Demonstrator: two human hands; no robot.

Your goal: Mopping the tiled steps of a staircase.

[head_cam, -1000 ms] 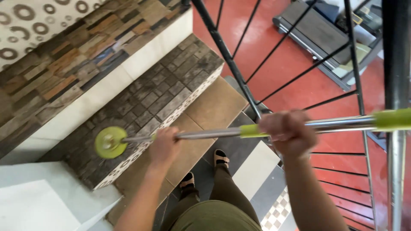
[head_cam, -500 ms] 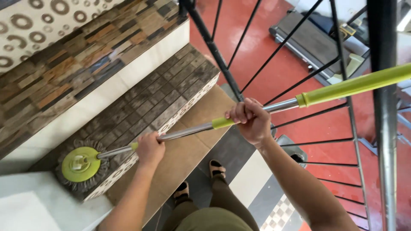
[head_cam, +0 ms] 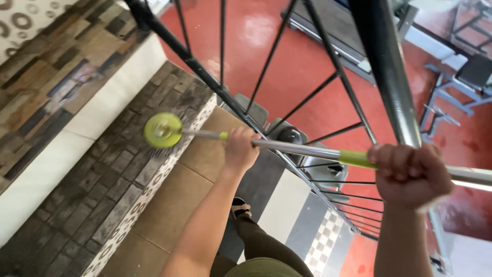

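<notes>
While hands point(head_cam: 328, 166) grip steel pole point(head_cam: 302, 149), round lime mop head point(head_cam: 162, 130), rough brick step point(head_cam: 102, 174)

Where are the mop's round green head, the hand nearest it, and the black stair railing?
mop head point(head_cam: 162, 130): head view, centre of green disc.
left hand point(head_cam: 241, 150): head view, knuckles gripping pole.
railing point(head_cam: 205, 77): head view, lower slanted bar.

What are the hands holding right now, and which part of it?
Both hold a mop by its metal pole: the left hand near the head, the right hand farther up, beside the green grip.
</notes>
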